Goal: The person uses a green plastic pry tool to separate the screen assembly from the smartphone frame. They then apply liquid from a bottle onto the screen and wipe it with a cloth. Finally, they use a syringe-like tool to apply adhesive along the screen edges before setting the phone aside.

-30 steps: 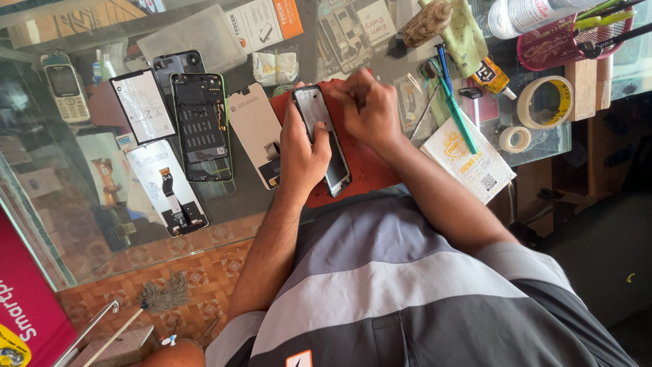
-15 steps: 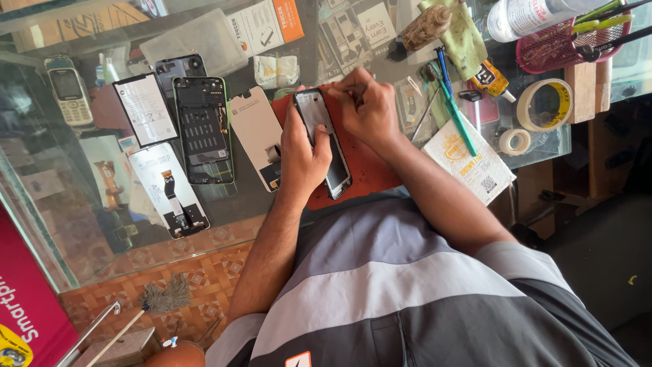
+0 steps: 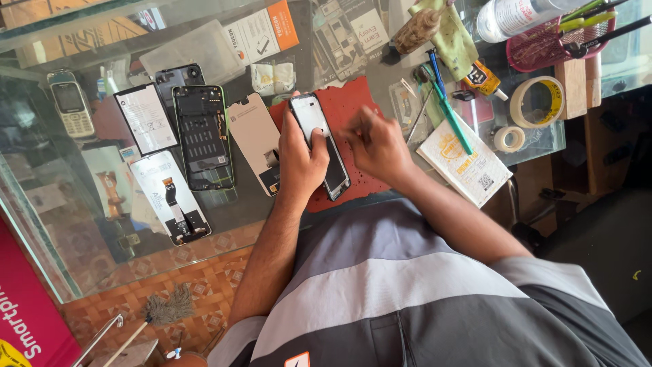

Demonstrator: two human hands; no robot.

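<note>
A black phone (image 3: 319, 146) is gripped along its edge by the left hand (image 3: 299, 160) over a red mat (image 3: 353, 109). Just beside it, the right hand (image 3: 377, 143) is loosely curled; whether anything is pinched cannot be told.

1. A clear glass counter top (image 3: 81, 224) carries everything.
2. On it lie a red rubber work mat (image 3: 353, 109), an opened black phone body (image 3: 202, 136), a small grey keypad phone (image 3: 71, 105) and a beige tape roll (image 3: 538, 102).

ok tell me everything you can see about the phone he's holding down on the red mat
The phone is a slim dark slab with a black frame and a glossy screen, partly glaring white. It lies flat and slightly slanted on the red mat on the glass counter. The left hand grips its edge; the right hand works beside its other side, contact unclear.
</note>
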